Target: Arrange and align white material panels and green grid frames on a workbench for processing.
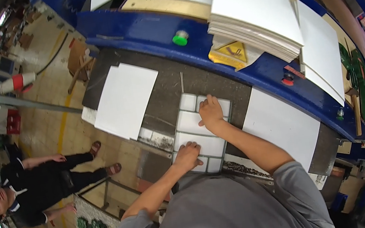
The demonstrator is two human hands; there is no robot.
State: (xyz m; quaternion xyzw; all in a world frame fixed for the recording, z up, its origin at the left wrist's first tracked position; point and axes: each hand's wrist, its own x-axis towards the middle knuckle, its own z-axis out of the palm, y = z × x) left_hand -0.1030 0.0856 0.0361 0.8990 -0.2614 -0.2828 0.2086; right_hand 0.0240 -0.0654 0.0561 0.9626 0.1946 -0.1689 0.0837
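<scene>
A white sheet with grey lines in a brick or tile pattern (186,120) lies on the dark work table (196,83) in front of me. My left hand (188,156) rests on the near part of this sheet, fingers a little bent and thumb apart. Farther up, my right hand (211,113) lies on the sheet's upper right part, its fingers reaching toward the far edge and its thumb spread out. Neither hand visibly grips anything. The sheet's surface under both palms is hidden.
Plain white sheets (127,99) lie at the left, another white sheet (282,127) at the right. Beyond runs a blue machine beam (147,41) with a green button (180,38) and a red button (287,79). A thick sheet stack (252,12) stands above it. A person (36,185) stands at left.
</scene>
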